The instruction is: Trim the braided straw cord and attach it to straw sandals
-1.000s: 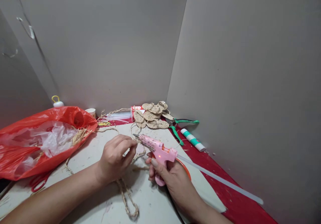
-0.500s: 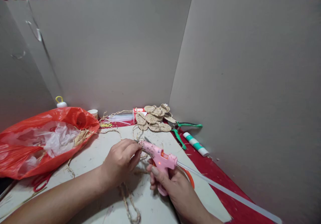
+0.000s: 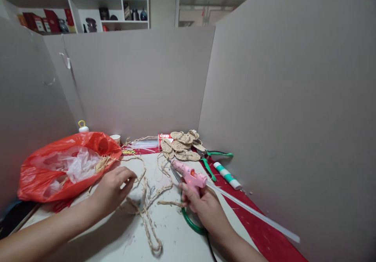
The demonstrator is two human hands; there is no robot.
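My right hand [image 3: 205, 207] is wrapped round the grip of a pink glue gun [image 3: 188, 172], its nozzle pointing away and left. A long translucent glue stick [image 3: 258, 213] juts from the gun's rear. Under that hand shows a green looped handle [image 3: 192, 224], and a metal blade [image 3: 175, 174] lies beside the gun. My left hand [image 3: 113, 187] hovers over the left of the board, thumb and fingers pinched; whatever is between them is too small to make out. Braided straw cord [image 3: 149, 226] winds across the board between the hands, one stretch passing by my left fingertips.
Woven straw soles [image 3: 180, 146] are piled at the back near green-handled pliers [image 3: 210, 168] and a green-and-white roll [image 3: 227, 176]. A red plastic bag [image 3: 38, 172] with straw stands left. Grey partitions [image 3: 141, 82] enclose the white board [image 3: 173, 238] and red cloth [image 3: 261, 230].
My left hand has moved left and away from the glue gun's nozzle, uncovering the cord. My right hand still holds the gun. The view has tilted up, showing more of the shelves.
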